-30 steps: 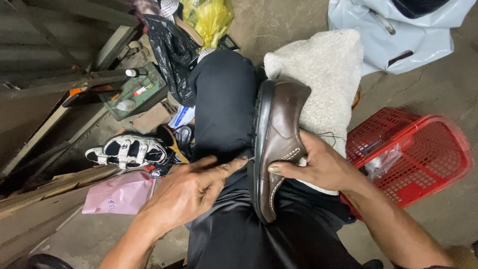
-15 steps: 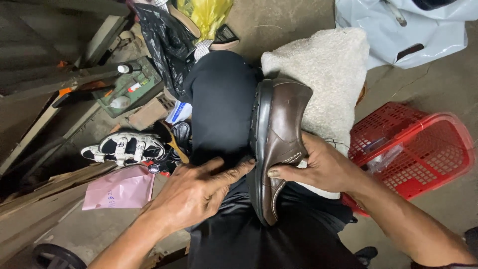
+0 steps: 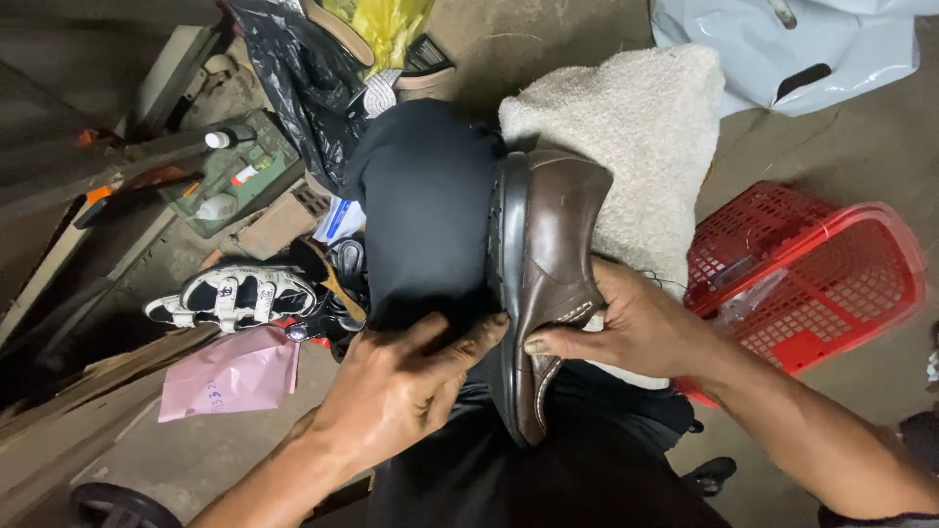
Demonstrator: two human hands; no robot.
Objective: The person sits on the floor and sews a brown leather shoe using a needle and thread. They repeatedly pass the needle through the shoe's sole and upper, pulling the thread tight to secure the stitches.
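A brown leather shoe (image 3: 548, 244) lies on its side across my lap, sole edge turned left against my black-trousered knee (image 3: 421, 205). My right hand (image 3: 636, 328) grips the shoe's upper near the stitched opening, thumb on the leather. Fingers spread, my left hand (image 3: 401, 386) rests on my thigh, its fingertips touching the sole edge. A beige fleecy cloth (image 3: 636, 137) lies under the shoe on my right leg.
A red plastic basket (image 3: 831, 284) stands at the right. A white and black sandal (image 3: 235, 293), a pink bag (image 3: 230, 376), a green tray of small bottles (image 3: 230, 176), black and yellow bags (image 3: 323, 59) and a pale blue bag (image 3: 782, 49) lie around on the concrete floor.
My left hand has slid a little down and right along my thigh toward the sole. The shoe and my right hand have hardly moved.
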